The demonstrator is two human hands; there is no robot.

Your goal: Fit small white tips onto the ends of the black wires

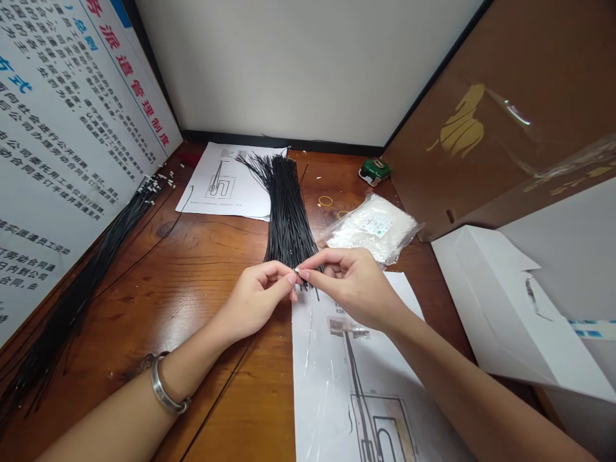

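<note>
My left hand [260, 295] and my right hand [349, 282] meet fingertip to fingertip over the table, both in a pinch. Between them shows a tiny white connector [297, 272], at the right fingertips. A single black wire [219, 401] runs from beneath my left hand toward the bottom edge; its end at the fingers is hidden. Just behind my hands lies a thick bundle of black wires [287, 212], its near ends partly covered by my fingers. Under my right hand is a printed drawing sheet [317, 385].
At left, black wires with white connectors [96, 269] lean along a printed board [62, 128]. Behind are another drawing sheet [202, 186], a green tape measure [375, 171] and rubber bands [326, 201]. A clear bag of white parts [378, 224] lies near a white box [510, 314].
</note>
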